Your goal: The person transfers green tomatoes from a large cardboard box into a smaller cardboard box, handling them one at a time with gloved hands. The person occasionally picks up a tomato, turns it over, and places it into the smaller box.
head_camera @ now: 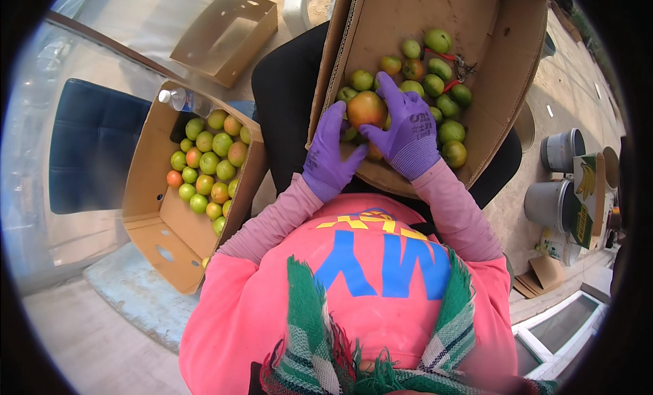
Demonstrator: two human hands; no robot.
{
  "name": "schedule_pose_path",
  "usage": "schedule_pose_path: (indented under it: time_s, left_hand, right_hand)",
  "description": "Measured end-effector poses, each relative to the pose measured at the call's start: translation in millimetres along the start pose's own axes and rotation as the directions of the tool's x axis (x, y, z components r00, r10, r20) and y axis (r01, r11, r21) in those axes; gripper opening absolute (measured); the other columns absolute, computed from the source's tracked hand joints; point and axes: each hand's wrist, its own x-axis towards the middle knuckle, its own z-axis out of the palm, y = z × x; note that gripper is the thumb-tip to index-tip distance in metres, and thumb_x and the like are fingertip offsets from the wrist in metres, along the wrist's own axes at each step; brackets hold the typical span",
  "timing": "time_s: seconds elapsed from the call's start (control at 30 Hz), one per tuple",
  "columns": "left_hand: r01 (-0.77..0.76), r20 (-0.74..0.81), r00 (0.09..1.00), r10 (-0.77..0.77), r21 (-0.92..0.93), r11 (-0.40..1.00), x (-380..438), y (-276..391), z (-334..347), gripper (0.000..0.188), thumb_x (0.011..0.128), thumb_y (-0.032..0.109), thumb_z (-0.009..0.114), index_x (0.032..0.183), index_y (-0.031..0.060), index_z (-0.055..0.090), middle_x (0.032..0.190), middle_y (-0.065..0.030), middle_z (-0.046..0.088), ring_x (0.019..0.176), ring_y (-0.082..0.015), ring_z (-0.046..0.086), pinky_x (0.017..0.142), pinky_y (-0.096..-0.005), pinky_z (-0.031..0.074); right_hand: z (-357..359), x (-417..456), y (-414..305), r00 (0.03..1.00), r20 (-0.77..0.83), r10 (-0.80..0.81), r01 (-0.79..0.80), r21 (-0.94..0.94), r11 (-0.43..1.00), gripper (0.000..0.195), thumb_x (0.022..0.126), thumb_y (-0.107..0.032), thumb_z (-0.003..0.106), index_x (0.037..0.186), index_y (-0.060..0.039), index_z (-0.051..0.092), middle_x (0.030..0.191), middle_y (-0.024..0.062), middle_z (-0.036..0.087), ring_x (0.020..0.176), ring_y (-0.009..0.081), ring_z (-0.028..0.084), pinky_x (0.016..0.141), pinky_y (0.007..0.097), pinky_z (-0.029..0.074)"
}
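A large orange-green tomato [366, 110] sits between my hands, over the near left part of a cardboard box [502, 96] in front of me. My right hand [408, 124], in a purple glove, has thumb and fingers around its right side. From the left, my gloved left hand [326, 152] brings its fingertips up to the tomato's edge, its thumb apart below. Whether it bears on the fruit is unclear. Smaller green tomatoes [451, 131] lie in the box, some hidden under my hands. Red-handled pruning shears [461, 68] rest among them.
To my left, a second cardboard box [145, 191] holds several green and reddish tomatoes [209, 163] and a plastic bottle [186, 101]. Another cardboard box [224, 38] stands beyond it. A dark blue padded seat [97, 147] is far left. Buckets [546, 203] stand at right.
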Motion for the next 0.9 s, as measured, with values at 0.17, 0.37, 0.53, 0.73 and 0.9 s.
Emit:
schedule_pose_path:
  time_s: [0.17,0.37,0.53,0.73,0.9]
  left_hand:
    - [-0.085,0.086,0.993,0.078,0.078,0.993,-3,-12,0,0.087,0.081,0.011,0.081,0.154,-0.0014,0.034,0.151,-0.026,0.042,0.132,-0.0429,0.052,0.11,-0.0444,0.046]
    - [-0.128,0.168,0.982,0.084,0.275,0.953,-2,-2,3,0.084,0.074,0.008,0.079,0.149,0.0026,0.042,0.145,-0.0254,0.05,0.126,-0.0446,0.056,0.104,-0.0461,0.05]
    - [-0.099,0.179,0.982,0.056,0.243,0.965,-2,-2,4,0.082,0.072,0.016,0.084,0.145,0.0041,0.048,0.138,-0.0229,0.056,0.118,-0.0434,0.061,0.097,-0.0464,0.053]
    - [-0.12,0.128,0.987,0.096,0.197,0.973,-1,-2,2,0.082,0.075,0.027,0.088,0.144,0.0064,0.05,0.136,-0.0213,0.06,0.112,-0.0415,0.065,0.093,-0.0455,0.055]
    - [-0.146,0.135,0.983,0.124,0.163,0.976,-2,-1,3,0.082,0.076,0.029,0.088,0.146,0.0069,0.049,0.137,-0.0223,0.059,0.112,-0.0412,0.066,0.093,-0.0454,0.056]
  right_hand:
    - [4,-24,-11,0.997,0.063,0.038,-0.042,0.064,0.997,0.092,0.07,-0.031,0.086,0.148,-0.0039,0.046,0.107,0.0185,0.066,0.097,0.0357,0.061,0.088,0.0461,0.048]
    - [4,-31,-17,0.99,0.124,0.065,-0.071,0.046,0.996,0.089,0.071,-0.031,0.086,0.147,-0.0048,0.047,0.107,0.0176,0.066,0.097,0.0347,0.061,0.089,0.0462,0.048]
    - [0,-31,-6,0.977,0.203,-0.067,0.07,-0.006,0.998,0.075,0.08,-0.033,0.08,0.144,-0.0056,0.051,0.114,0.0171,0.069,0.103,0.0346,0.063,0.093,0.0467,0.049]
    - [-8,45,57,0.991,-0.096,-0.093,0.07,-0.213,0.974,0.056,0.089,-0.037,0.073,0.135,-0.0084,0.06,0.126,0.0137,0.067,0.119,0.0352,0.061,0.096,0.0501,0.051]
    - [-8,97,130,0.933,-0.161,0.322,-0.357,-0.53,0.769,0.062,0.087,-0.041,0.072,0.141,-0.0171,0.054,0.148,0.007,0.052,0.129,0.0355,0.055,0.1,0.0531,0.05]
